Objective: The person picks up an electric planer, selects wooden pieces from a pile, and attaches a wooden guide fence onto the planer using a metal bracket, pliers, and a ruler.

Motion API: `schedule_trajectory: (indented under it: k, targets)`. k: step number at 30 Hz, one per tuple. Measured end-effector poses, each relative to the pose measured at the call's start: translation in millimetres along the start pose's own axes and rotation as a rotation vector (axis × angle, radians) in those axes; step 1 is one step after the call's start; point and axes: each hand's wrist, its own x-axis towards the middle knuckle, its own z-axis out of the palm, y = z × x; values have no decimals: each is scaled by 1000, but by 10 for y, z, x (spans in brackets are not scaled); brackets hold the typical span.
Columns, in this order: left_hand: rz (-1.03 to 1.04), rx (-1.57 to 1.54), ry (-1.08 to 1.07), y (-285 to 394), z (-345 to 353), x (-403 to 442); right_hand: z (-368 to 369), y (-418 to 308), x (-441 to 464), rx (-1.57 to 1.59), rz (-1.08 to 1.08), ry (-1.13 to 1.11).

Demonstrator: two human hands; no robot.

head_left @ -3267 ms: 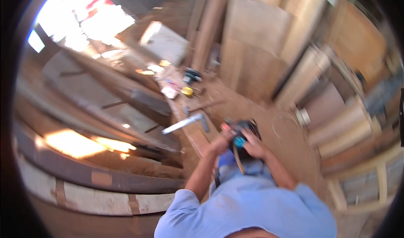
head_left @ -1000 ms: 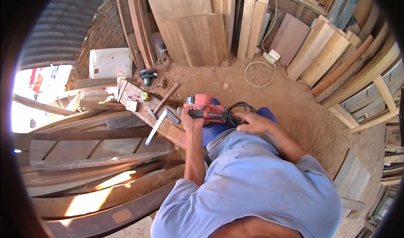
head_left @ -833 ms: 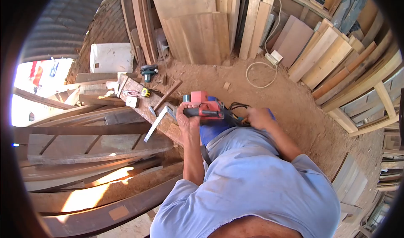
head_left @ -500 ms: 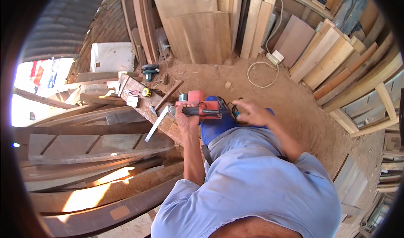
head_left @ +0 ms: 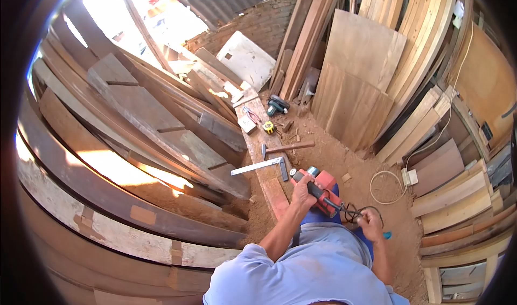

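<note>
My left hand (head_left: 306, 193) is closed around the black handle of a red electric planer (head_left: 326, 203), held over my lap. From the planer's rear a bundled black power cord (head_left: 351, 212) runs to my right hand (head_left: 370, 225), whose fingers are closed on it. Left of the planer, a try square (head_left: 253, 167) lies on a narrow plank bench (head_left: 273, 188). A hammer (head_left: 291, 146) rests just beyond the square. Farther along the bench are a yellow tape measure (head_left: 268, 126), a pale block (head_left: 247, 124) and pliers (head_left: 251, 114).
A dark green power tool (head_left: 277, 105) is on the ground past the bench. Long boards (head_left: 161, 138) are piled at left, and wide panels (head_left: 355, 73) lean at the back. A pale extension cord (head_left: 372, 188) with a socket block (head_left: 409, 177) lies on the dirt floor at right.
My view has turned, so the bench and boards appear rotated. My right hand, spread beside the cord before, is now closed on it. My left hand still grips the planer.
</note>
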Motion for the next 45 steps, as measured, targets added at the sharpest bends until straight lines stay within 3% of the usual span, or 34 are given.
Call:
schedule_trajectory:
  k: [2,4,5,6,8,9,11,13,15,16,18,20,23,25,27,36,39,45]
  targets:
    - [-50,-9,24,71,-40,28,44,291,4,-31,-94,-43]
    - [-35,16,10,177,65,-79,3,142,-166,-665,-250,-68]
    - [-21,39,-2,205,119,-119,-73,260,-133,-666,-250,-68]
    - [-16,24,16,217,142,-120,-214,430,-42,-570,-204,131]
    - [18,56,-4,240,149,-131,-368,278,9,-342,-110,449]
    - [43,89,-30,245,171,-117,-550,-198,32,-217,-62,577]
    - [-18,29,-115,305,39,40,-820,-813,10,-474,64,586]
    - [-57,-40,-152,288,95,-15,-942,-808,42,-489,-42,617]
    - [-32,39,-111,299,56,-9,-905,-765,86,-308,-122,581]
    - [-58,35,-187,292,127,-87,-912,-688,96,-523,-42,527]
    - [-67,108,-167,287,-33,-4,-805,-209,134,-457,137,379]
    - [-96,143,-163,276,-35,-61,-620,-301,-11,-897,254,73]
    - [-154,237,-129,291,-118,-43,-372,141,-275,-755,418,34]
    - [-206,269,-170,284,-168,-8,-356,342,-447,-435,502,-47]
    - [-234,293,-144,243,-90,3,-370,474,-558,-341,583,-40]
    - [-357,714,23,-277,228,334,-635,232,14,-359,614,-68]
    - [-470,766,65,-548,281,504,-503,455,214,-346,474,-54]
    - [-570,873,150,-1174,472,816,-738,369,429,-342,577,-257]
